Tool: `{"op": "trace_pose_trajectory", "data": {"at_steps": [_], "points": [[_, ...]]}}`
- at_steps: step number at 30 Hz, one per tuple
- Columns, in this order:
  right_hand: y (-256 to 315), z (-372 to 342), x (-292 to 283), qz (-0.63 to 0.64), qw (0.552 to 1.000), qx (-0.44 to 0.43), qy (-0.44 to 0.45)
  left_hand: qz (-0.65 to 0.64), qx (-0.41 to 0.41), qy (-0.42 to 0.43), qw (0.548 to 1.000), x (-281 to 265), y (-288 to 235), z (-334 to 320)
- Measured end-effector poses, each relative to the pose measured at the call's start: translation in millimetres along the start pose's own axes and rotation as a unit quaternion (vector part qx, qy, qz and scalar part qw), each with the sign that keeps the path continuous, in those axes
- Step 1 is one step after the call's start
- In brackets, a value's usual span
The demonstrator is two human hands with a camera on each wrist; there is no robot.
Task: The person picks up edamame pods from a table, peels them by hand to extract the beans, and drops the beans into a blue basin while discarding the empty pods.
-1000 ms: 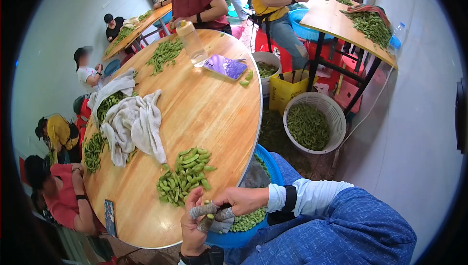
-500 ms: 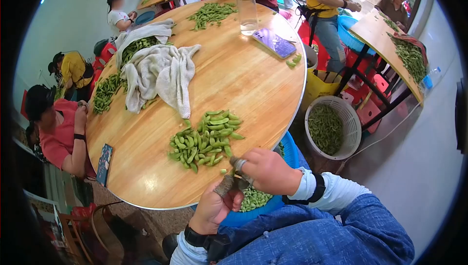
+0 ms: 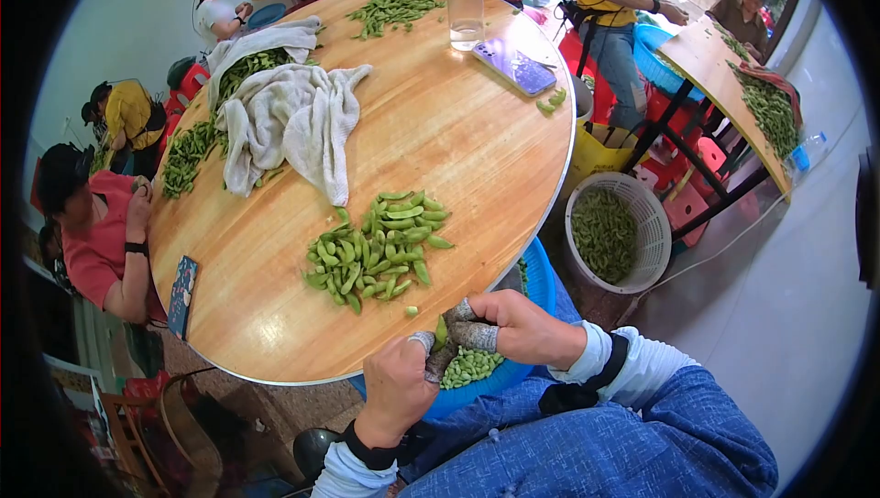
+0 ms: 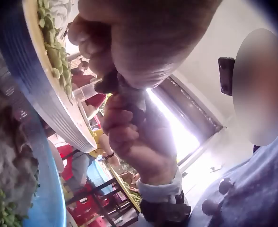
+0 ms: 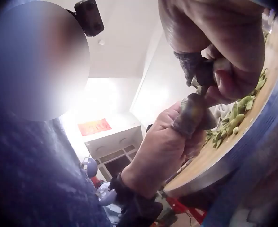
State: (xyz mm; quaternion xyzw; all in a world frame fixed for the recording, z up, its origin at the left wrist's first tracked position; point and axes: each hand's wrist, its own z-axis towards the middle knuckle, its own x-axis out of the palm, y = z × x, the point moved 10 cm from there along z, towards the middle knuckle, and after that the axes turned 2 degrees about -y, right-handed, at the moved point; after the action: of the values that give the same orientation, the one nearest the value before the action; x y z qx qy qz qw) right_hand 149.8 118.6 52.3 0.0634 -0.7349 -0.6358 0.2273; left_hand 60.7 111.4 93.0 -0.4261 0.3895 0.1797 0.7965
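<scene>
Both hands meet over the near edge of the round table, with grey wrappings on their thumbs and fingers. A green soybean pod [image 3: 441,333] stands up between them, pinched by the left hand [image 3: 396,390] and the right hand [image 3: 530,328]. In the right wrist view the left hand [image 5: 160,146] and right hand [image 5: 224,47] face each other, fingertips together; the fingers hide most of the pod. Beneath them, shelled green beans [image 3: 472,368] lie in a blue basin [image 3: 543,301]. Just beyond the hands, a heap of pods [image 3: 380,246] lies on the wooden tabletop [image 3: 458,141].
Farther back are a towel [image 3: 298,122] over more pods, a water bottle [image 3: 465,3] and a purple phone [image 3: 515,67]. A dark patterned phone [image 3: 183,296] lies at the left edge. A white basket [image 3: 646,232] of pods stands on the floor. Several people sit around.
The head view has swung round. The right hand has come back from beside the heap's near edge, and both hands now pinch a pod together above the basin.
</scene>
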Motion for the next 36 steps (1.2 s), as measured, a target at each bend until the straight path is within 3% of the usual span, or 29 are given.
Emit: {"op": "trace_pose_trajectory", "data": {"at_steps": [5,8,11,17,20,21,23,25,27,29,32,35,36], "points": [[-3.2,-2.2,-2.0,0.006,1.0,-0.003,-0.012,0.057,0.015,0.016,0.998,0.9,-6.3,-0.5],[11.3,-2.0,-6.8,-0.152,0.985,-0.073,-0.037,0.088,0.034,0.03,0.995,6.2,-5.5,-2.7],[4.0,-1.4,-6.5,-0.224,0.974,-0.034,-0.019,0.098,0.046,0.039,0.993,11.2,-7.7,-5.8],[-0.5,-1.1,-6.6,-0.146,0.987,-0.059,-0.037,0.119,0.064,-0.001,0.991,8.2,-11.0,-11.7],[-14.1,1.5,-0.4,-0.059,0.998,-0.031,0.013,0.0,0.047,-0.032,0.998,11.9,4.5,-21.2],[-15.8,2.8,5.0,-0.009,0.999,-0.032,0.026,-0.101,-0.018,-0.017,0.995,14.5,17.2,-24.8],[-15.9,3.7,9.0,0.085,0.995,-0.031,0.046,-0.29,-0.13,-0.008,0.948,25.6,32.0,-27.8],[-19.2,4.2,13.4,0.106,0.991,-0.033,0.069,-0.444,-0.216,-0.02,0.869,37.5,42.9,-36.0],[-28.7,6.6,12.5,0.116,0.99,-0.037,0.069,-0.584,-0.27,-0.021,0.765,50.9,48.0,-42.4],[-29.4,8.7,13.0,0.113,0.99,-0.054,0.07,-0.715,-0.304,-0.012,0.63,64.5,46.8,-47.8],[-32.9,8.4,13.5,0.116,0.988,-0.063,0.076,-0.803,-0.338,0.019,0.49,81.2,41.8,-51.7],[-33.1,6.9,9.3,0.085,0.993,-0.047,0.063,-0.658,-0.373,-0.003,0.654,68.7,56.0,-52.8],[-33.1,4.9,8.5,0.07,0.995,-0.036,0.056,-0.586,-0.315,-0.042,0.746,52.6,52.4,-42.2]]}}
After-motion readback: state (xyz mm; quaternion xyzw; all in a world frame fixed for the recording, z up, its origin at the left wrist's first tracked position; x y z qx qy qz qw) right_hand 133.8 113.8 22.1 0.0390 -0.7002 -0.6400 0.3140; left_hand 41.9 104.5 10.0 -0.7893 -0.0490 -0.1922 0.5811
